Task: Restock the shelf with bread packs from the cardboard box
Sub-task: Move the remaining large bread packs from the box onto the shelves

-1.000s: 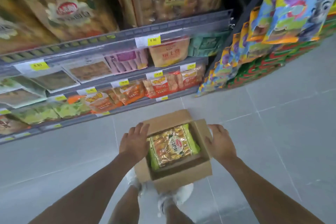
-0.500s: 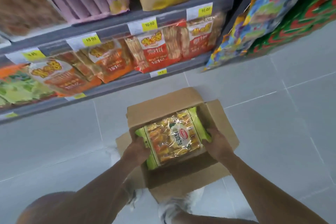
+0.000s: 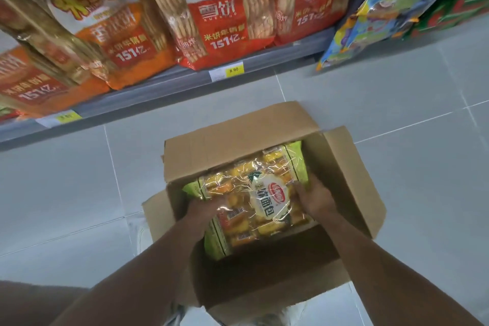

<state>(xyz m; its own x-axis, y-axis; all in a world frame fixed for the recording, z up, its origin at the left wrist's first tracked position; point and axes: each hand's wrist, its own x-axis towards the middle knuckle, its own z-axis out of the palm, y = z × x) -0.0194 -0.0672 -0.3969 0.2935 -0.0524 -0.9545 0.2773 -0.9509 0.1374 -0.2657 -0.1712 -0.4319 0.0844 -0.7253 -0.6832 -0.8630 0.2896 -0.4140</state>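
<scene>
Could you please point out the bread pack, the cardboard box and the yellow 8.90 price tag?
bread pack (image 3: 267, 193): head view, white centre label.
cardboard box (image 3: 232, 137): head view, far flap.
yellow 8.90 price tag (image 3: 234, 69): head view, printed number.

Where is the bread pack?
In the head view, the bread pack sits inside the open cardboard box on the floor, between the left hand and right hand.
</scene>
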